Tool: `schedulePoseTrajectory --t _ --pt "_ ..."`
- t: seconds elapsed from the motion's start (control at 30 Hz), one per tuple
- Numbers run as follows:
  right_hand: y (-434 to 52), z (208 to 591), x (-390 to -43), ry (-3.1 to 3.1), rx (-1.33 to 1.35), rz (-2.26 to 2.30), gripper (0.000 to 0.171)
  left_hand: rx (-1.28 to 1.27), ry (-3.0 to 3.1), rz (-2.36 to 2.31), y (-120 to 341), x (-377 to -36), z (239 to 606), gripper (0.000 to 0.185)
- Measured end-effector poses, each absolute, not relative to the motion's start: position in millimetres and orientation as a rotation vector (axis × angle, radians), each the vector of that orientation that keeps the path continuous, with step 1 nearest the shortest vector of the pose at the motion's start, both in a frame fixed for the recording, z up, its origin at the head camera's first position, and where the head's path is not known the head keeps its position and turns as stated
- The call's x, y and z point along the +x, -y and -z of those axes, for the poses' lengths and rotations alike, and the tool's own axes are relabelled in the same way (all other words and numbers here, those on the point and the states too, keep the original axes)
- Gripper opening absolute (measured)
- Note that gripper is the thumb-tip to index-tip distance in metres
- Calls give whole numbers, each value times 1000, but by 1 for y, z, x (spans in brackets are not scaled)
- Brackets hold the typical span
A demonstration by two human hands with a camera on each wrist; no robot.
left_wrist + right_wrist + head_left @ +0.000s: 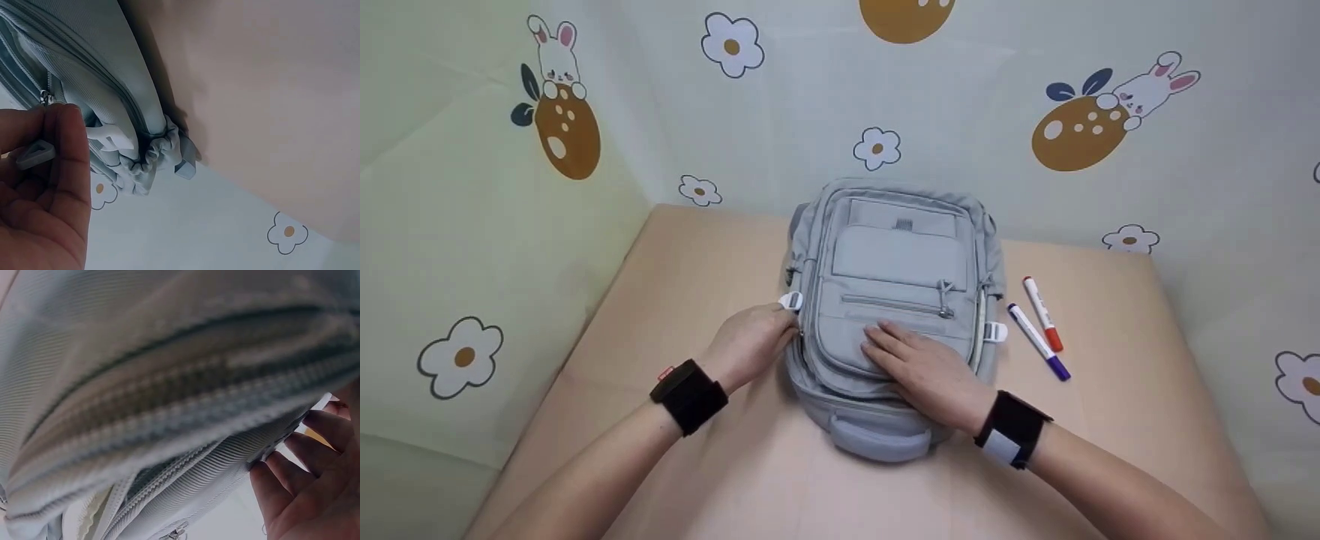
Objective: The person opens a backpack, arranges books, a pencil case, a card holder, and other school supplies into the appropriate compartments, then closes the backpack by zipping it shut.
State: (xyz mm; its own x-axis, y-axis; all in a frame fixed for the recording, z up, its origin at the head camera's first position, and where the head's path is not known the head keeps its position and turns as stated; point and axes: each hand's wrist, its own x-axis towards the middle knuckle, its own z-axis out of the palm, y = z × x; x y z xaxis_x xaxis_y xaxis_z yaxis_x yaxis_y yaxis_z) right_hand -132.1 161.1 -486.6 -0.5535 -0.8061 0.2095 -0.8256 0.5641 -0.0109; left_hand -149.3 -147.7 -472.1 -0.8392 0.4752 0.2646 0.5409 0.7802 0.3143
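Flowered walls ring the tan table [675, 300] where my left hand [750, 351] pinches a zipper pull [35, 154] on the grey backpack [896, 262], my right hand [924, 371] pressing flat, fingers straight, beside it.

head: high, looking down on table [720, 465] | wrists: close, one at each side | shared: grey backpack [892, 300]

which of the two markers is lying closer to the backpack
The purple-capped marker. It lies just right of the backpack, between it and the red-capped marker, which sits farther out on the table.
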Motion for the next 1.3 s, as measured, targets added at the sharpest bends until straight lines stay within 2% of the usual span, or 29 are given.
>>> schedulePoseTrajectory --t 0.17,0.67,1.0,1.3 --pt "-160 488 -134 2606 1367 -86 49 -842 2814 512 145 -144 469 11" --pt "-161 489 -134 2592 1374 -72 51 -854 2903 486 138 -129 465 18" --pt "-179 485 -133 2598 1414 -252 73 -815 2913 530 137 -129 466 18" --pt "-214 484 -126 2662 1324 -302 84 -782 2930 571 140 -127 468 11"
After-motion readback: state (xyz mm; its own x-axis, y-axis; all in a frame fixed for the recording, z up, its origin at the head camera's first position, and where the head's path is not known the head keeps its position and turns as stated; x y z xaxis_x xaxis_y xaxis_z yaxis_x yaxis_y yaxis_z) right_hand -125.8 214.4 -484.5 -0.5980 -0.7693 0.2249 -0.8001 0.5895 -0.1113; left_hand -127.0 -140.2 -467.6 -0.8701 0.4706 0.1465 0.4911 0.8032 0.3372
